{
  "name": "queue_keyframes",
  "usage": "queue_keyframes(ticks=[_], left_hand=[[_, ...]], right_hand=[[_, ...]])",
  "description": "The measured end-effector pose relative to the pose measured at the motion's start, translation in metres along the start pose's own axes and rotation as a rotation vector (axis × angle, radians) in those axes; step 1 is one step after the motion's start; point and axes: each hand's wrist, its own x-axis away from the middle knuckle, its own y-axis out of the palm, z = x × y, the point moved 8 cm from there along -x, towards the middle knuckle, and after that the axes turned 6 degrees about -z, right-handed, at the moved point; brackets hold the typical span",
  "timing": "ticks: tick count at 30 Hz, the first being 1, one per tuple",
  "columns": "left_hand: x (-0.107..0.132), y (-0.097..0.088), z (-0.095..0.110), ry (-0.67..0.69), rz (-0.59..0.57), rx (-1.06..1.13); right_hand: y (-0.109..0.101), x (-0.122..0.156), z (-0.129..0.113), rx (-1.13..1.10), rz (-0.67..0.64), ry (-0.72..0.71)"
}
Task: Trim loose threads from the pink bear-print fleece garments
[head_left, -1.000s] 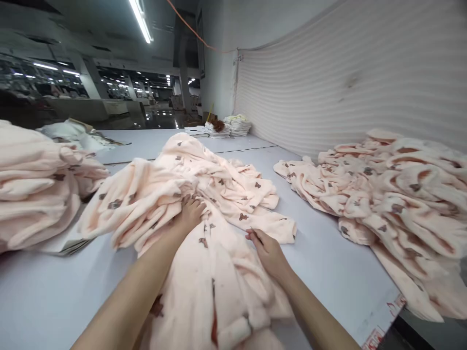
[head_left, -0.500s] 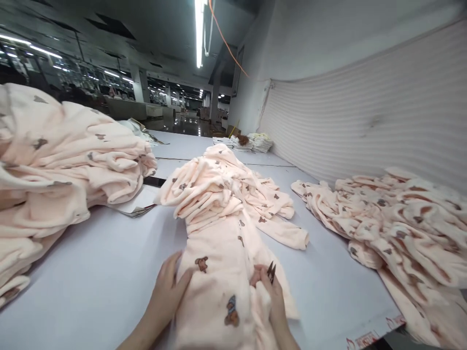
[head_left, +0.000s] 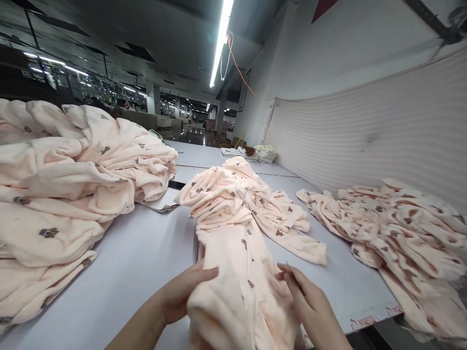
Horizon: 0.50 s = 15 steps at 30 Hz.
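A pale pink plush garment with brown bear prints lies before me, its far part bunched and one sleeve stretched out to the right. My left hand grips the garment's left edge, thumb on top and the other fingers mostly hidden beneath the cloth. At the right edge, my right hand is closed around small dark thread snips, which show only in part. Its fingertips touch the cloth there. A fold of the near part bulges up between both hands.
A large heap of the same pink cloth rises at left, partly over papers. Another pile lies at right, hanging past the table edge. Folded stacks stand at the back by the striped cloth-covered wall.
The near part of the garment has been lifted and folded up, hiding the large bear prints. My right hand has moved right and turned, so the snips show less. The view has shifted.
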Motion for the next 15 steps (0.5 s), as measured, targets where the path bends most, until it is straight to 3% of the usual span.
queue_keyframes(ticks=[2,7,10,13,15], left_hand=[[-0.009,0.01,-0.006,0.032,0.032,-0.045],[-0.015,0.03,-0.018,0.039,0.086,-0.01],[-0.006,0.029,-0.02,0.122,0.162,-0.107],[0.005,0.015,-0.018,0.335,0.406,-0.389],[0.01,0.01,-0.02,0.465,0.546,-0.539]], right_hand=[[0.001,0.014,-0.024,-0.073,0.09,-0.086],[0.059,0.024,-0.069,-0.076,-0.022,-0.347],[0.071,0.012,-0.063,-0.089,-0.038,-0.311],[0.063,-0.001,-0.048,-0.161,-0.023,-0.258],[0.054,-0.005,-0.046,-0.087,-0.019,-0.286]])
